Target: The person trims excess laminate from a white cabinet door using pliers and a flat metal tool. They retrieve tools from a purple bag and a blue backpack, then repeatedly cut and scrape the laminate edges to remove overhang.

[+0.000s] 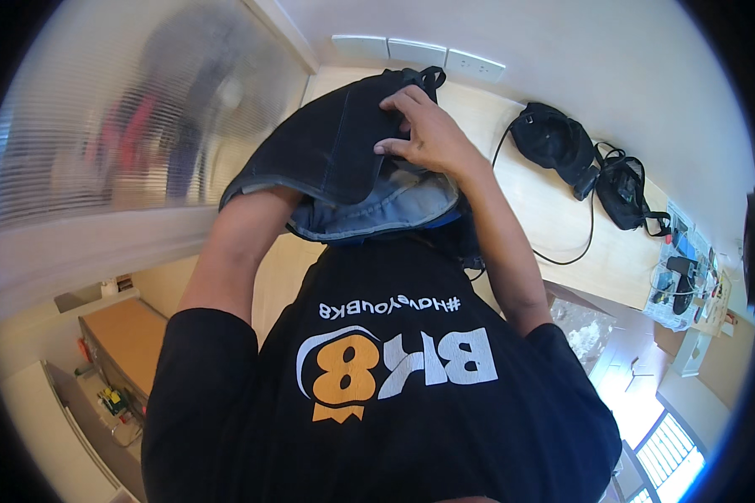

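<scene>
A black backpack [310, 138] with a grey lining [377, 211] lies on the light wooden desk in front of me, its mouth gaping toward me. My left forearm reaches into the opening, and the hand and its fingers are hidden inside. My right hand [428, 134] is at the right edge of the bag's black flap, thumb and forefinger bent against the cloth with a gap between them. It holds the flap while the lining shows below. What lies inside the bag is out of sight.
On the desk [562, 226] to the right are a black cap [552, 138] and a small black mesh pouch [625, 191], with a black cable curving beside them. Wall sockets [475, 64] sit behind. A ribbed translucent panel [143, 117] stands at the left. Small items crowd the far right end.
</scene>
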